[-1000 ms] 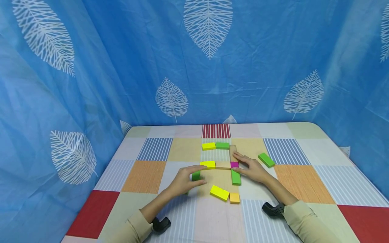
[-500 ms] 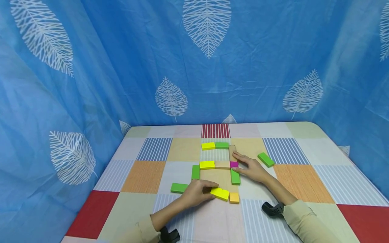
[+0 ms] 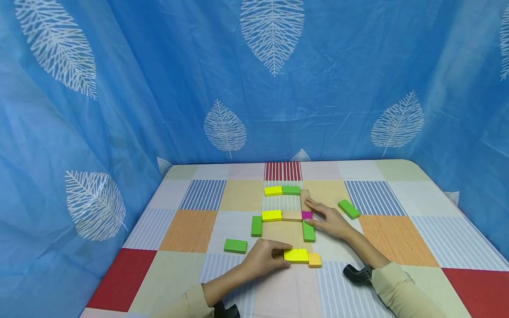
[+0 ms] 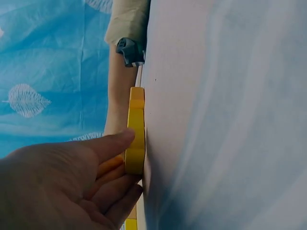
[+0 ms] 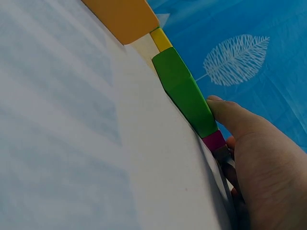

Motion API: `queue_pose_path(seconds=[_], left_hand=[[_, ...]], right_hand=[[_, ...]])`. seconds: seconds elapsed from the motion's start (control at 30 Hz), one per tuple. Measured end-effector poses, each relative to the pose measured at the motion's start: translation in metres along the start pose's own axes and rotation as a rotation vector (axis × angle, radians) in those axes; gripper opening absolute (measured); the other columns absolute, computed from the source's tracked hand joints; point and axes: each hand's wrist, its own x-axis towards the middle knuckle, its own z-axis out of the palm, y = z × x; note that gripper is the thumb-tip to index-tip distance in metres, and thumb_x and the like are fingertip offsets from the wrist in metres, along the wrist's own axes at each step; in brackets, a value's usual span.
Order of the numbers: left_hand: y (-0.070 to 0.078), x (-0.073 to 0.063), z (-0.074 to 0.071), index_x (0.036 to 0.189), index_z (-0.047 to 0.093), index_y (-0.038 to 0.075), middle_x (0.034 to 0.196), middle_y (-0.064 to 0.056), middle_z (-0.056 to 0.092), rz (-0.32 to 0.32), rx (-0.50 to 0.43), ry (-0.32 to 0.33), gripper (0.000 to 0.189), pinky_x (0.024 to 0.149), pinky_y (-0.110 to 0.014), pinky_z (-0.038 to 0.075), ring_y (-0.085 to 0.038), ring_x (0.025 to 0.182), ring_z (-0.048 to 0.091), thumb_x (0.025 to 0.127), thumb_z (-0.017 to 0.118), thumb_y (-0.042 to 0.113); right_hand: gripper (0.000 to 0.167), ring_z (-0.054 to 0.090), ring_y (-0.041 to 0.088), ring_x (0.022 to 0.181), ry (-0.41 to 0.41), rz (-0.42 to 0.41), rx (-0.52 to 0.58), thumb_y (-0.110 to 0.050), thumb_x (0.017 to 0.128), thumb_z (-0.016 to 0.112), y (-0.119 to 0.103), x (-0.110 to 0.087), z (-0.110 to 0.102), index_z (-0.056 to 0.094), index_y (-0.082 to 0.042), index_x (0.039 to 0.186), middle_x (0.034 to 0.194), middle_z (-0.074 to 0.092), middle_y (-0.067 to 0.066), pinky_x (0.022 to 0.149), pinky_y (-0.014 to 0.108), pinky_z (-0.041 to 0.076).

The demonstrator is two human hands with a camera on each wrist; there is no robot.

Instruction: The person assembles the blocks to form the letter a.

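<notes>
In the head view my left hand (image 3: 267, 258) pinches a yellow block (image 3: 296, 255) between thumb and fingers, flat on the cloth. A faint seam crosses it, so it may be two blocks. An orange block (image 3: 315, 260) touches its right end. In the left wrist view my thumb presses the near side of the yellow block (image 4: 135, 143). My right hand (image 3: 330, 221) rests at the right column of blocks. Its fingers touch a plain wooden block (image 3: 305, 199), its thumb a green block (image 3: 308, 231), with a magenta block (image 3: 306, 215) between them.
Left of the wooden crosspiece (image 3: 292, 216) lie a yellow block (image 3: 271, 216) and an upright-running green block (image 3: 256, 226). Behind them are another yellow (image 3: 273, 191) and green block (image 3: 291, 190). Loose green blocks lie left (image 3: 235, 246) and right (image 3: 349, 209) on the patchwork cloth (image 3: 187, 274).
My left hand has come down from the left green block to the front yellow block and gripped it. That block has straightened and slid right, pushing the orange block along. My right hand stays put.
</notes>
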Motion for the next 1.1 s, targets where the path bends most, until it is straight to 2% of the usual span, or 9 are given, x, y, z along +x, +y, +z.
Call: queue_pose_path(seconds=[0.13,0.23,0.43,0.57,0.73,0.87,0.97,1.1], left_hand=[[0.0,-0.001,-0.003,0.112,0.067,0.009,0.107,0.004,0.066,0.002,-0.02,-0.007,0.041,0.084,-0.014,0.046,-0.002,0.101,0.058,0.075,0.077,0.024],[-0.003,-0.002,-0.01,0.114,0.066,0.009,0.108,0.003,0.066,-0.006,-0.048,0.015,0.041,0.084,-0.015,0.046,-0.004,0.102,0.058,0.077,0.076,0.024],[-0.02,-0.011,-0.035,0.114,0.066,0.006,0.109,-0.002,0.066,-0.011,-0.128,0.084,0.039,0.082,-0.019,0.048,-0.012,0.101,0.061,0.079,0.074,0.022],[-0.036,-0.022,-0.058,0.116,0.065,0.006,0.112,-0.002,0.065,-0.029,-0.11,0.094,0.042,0.084,-0.028,0.05,-0.016,0.103,0.06,0.079,0.073,0.023],[-0.057,-0.04,-0.085,0.12,0.063,0.011,0.116,0.002,0.063,-0.098,-0.075,0.058,0.047,0.087,-0.038,0.049,-0.016,0.108,0.057,0.079,0.072,0.032],[-0.075,-0.054,-0.1,0.121,0.062,0.009,0.118,0.003,0.062,-0.11,-0.111,0.029,0.052,0.09,-0.038,0.047,-0.016,0.111,0.056,0.077,0.073,0.035],[-0.086,-0.063,-0.106,0.12,0.062,0.009,0.118,0.003,0.062,-0.118,-0.128,-0.004,0.054,0.092,-0.038,0.046,-0.018,0.112,0.055,0.075,0.075,0.035],[-0.094,-0.07,-0.108,0.118,0.064,0.015,0.117,0.007,0.063,-0.152,-0.085,-0.057,0.049,0.095,-0.038,0.043,-0.017,0.113,0.054,0.073,0.077,0.03]], right_hand=[[0.067,0.029,0.036,0.132,0.006,-0.001,-0.005,-0.044,0.083,0.065,0.0,0.0,0.0,0.044,-0.013,0.139,0.146,0.034,0.007,0.104,0.055,0.025],[0.067,0.029,0.036,0.132,0.004,-0.006,-0.002,-0.043,0.083,0.065,0.0,0.0,0.0,0.044,-0.012,0.139,0.146,0.034,0.007,0.104,0.054,0.025],[0.066,0.029,0.035,0.132,0.002,-0.009,0.0,-0.042,0.083,0.066,0.001,0.0,0.0,0.044,-0.012,0.138,0.146,0.034,0.006,0.105,0.052,0.026],[0.067,0.029,0.035,0.132,0.005,-0.009,0.008,-0.042,0.083,0.066,0.0,0.0,0.0,0.044,-0.012,0.138,0.146,0.034,0.007,0.105,0.052,0.025],[0.067,0.028,0.035,0.132,-0.003,-0.006,0.01,-0.043,0.084,0.065,0.001,0.001,0.001,0.043,-0.012,0.139,0.146,0.033,0.007,0.105,0.052,0.025],[0.067,0.028,0.036,0.132,-0.001,-0.003,0.007,-0.043,0.083,0.065,0.001,0.0,0.001,0.043,-0.012,0.139,0.146,0.033,0.007,0.105,0.052,0.024],[0.067,0.028,0.036,0.132,0.0,-0.006,0.002,-0.043,0.084,0.065,0.001,0.0,0.001,0.043,-0.012,0.139,0.146,0.033,0.007,0.105,0.053,0.024],[0.066,0.029,0.035,0.132,0.0,-0.009,-0.005,-0.043,0.084,0.065,0.0,0.0,0.0,0.044,-0.012,0.138,0.146,0.034,0.007,0.105,0.052,0.025]])
